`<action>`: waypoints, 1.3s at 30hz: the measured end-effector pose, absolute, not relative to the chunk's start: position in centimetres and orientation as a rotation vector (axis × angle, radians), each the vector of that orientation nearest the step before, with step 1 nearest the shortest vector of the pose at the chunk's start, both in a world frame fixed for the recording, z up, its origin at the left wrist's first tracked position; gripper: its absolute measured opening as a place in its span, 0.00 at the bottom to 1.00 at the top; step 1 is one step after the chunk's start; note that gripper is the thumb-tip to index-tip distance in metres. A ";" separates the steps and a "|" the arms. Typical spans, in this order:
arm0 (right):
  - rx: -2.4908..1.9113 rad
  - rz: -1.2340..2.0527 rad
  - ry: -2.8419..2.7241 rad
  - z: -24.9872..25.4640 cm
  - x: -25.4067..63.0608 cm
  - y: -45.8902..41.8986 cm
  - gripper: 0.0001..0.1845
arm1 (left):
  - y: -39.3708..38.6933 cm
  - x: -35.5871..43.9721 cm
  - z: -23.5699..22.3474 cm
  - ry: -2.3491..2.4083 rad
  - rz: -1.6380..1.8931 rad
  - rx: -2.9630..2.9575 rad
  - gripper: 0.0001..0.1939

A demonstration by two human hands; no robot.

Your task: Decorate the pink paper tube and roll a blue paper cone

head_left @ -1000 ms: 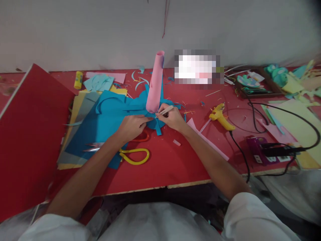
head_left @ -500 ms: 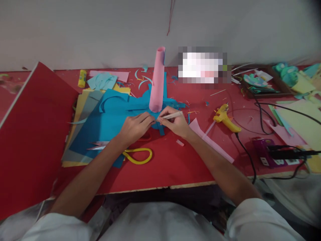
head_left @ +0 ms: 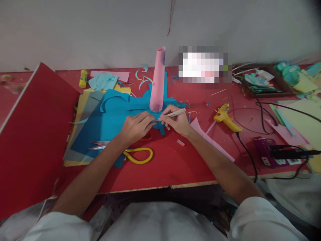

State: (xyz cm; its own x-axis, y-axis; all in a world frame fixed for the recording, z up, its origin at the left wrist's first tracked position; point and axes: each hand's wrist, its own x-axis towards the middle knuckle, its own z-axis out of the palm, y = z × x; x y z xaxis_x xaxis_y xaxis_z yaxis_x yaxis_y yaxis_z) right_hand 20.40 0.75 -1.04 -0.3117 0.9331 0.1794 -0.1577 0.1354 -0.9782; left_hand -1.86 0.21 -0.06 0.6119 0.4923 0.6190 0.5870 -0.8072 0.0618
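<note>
A pink paper tube stands upright on blue paper in the middle of the red table. My right hand is closed round a white pen, its tip pointing left at the blue paper just below the tube's base. My left hand lies on the blue paper beside the pen tip, fingers curled and pressing the paper down. The two hands almost touch.
Yellow-handled scissors lie under my left wrist. A red board leans at the left. A yellow glue gun with a black cable, a purple power strip, a glue stick and paper scraps lie around.
The view shifted slightly. My right hand tilted the pen, and the tube now stands more upright than a second ago. My left hand stays on the blue paper.
</note>
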 end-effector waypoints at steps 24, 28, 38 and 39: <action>-0.823 1.294 -1.273 -1.0 19.9 0.8 0.24 | 0.1 -1.6 -0.1 -1.038 -0.957 -2.862 0.08; -0.832 1.224 -1.257 -1.0 19.7 0.7 0.24 | 0.0 -1.3 -0.4 -0.999 -1.017 -2.857 0.08; -0.893 0.990 -1.055 -1.1 21.9 1.2 0.19 | -0.2 -1.8 -0.1 -1.153 -0.989 -2.896 0.06; -0.904 0.988 -1.079 -1.1 22.0 1.2 0.19 | -0.2 -1.8 0.0 -1.150 -0.971 -2.906 0.06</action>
